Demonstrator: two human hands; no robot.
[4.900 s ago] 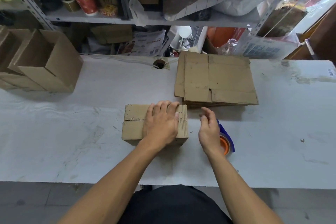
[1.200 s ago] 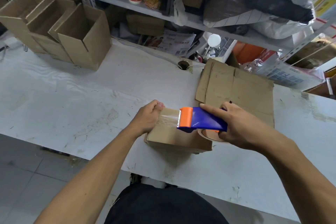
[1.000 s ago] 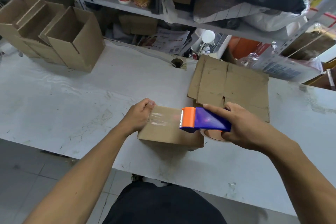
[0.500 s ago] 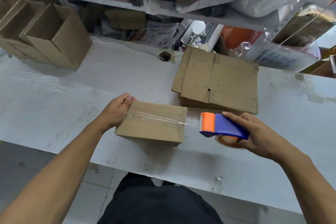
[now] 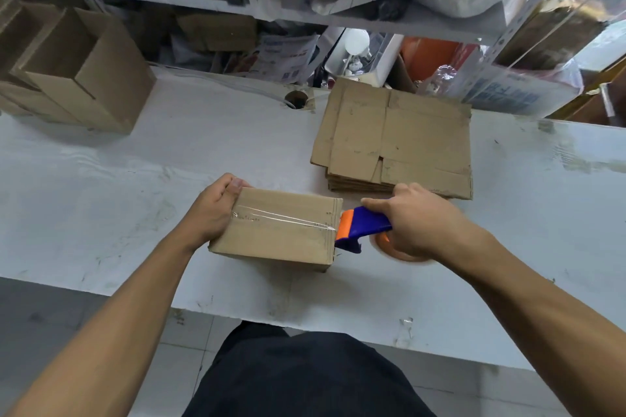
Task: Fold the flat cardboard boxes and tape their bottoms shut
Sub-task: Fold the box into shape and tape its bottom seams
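Open boxes (image 5: pixel 81 78): done ones sit at the far left of the white table (image 5: pixel 101 186), well apart from the work. They look parked there to keep the middle free.

Left hand (image 5: pixel 211 213): its fingers curl round the left end of the box and the thumb presses on the top edge, right where the clear tape starts. I think it holds the box so it will not slide when the tape gets pulled.

Box (image 5: pixel 277 227): this is the one being taped. It sits bottom up near the front edge of the table, and a strip of clear tape (image 5: pixel 284 220) runs along the seam from left to right.

Tape dispenser (image 5: pixel 362 227): blue with an orange tip. The tip is at the right top edge of the box and dips down over the side — likely to stick the tape end there and cut it.

Right hand (image 5: pixel 420 223): it grips the dispenser, fingers wrapped round, one finger along the top.

Flat boxes (image 5: pixel 399 139): a stack waits just behind the right hand — close enough to grab next.

Open room: bare table lies to the right of the dispenser, so the pull has space. The front edge is near, so the box should not be pushed that way.
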